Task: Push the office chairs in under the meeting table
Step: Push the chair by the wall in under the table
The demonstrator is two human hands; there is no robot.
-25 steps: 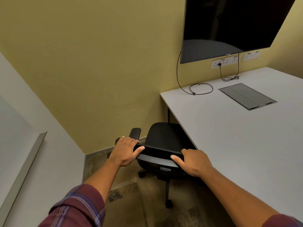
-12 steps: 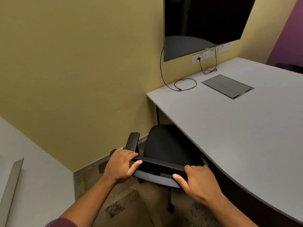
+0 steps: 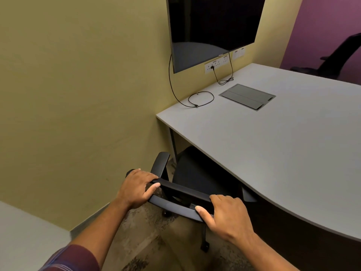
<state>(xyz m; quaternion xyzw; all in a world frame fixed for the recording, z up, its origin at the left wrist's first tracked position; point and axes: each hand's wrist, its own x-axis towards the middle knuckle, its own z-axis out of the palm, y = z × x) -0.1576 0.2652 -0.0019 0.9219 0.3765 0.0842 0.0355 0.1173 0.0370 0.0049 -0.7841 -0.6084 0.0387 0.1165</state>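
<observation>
A black office chair (image 3: 197,177) stands at the near left corner of the grey meeting table (image 3: 283,149), its seat partly under the tabletop. My left hand (image 3: 137,187) grips the left end of the chair's backrest top, and my right hand (image 3: 226,214) grips the right end. One armrest (image 3: 160,165) sticks up on the left; the other side of the chair is hidden by the table. A caster (image 3: 204,247) shows below on the carpet.
A yellow wall runs close on the left. A dark screen (image 3: 211,28) hangs above the table's far end, with cables (image 3: 199,100) and a cable hatch (image 3: 247,96) on the tabletop. Another black chair (image 3: 332,63) stands at the far right by a purple wall.
The view has swung right and the chair has slid further under the table edge. Both hands keep their grip on the backrest top.
</observation>
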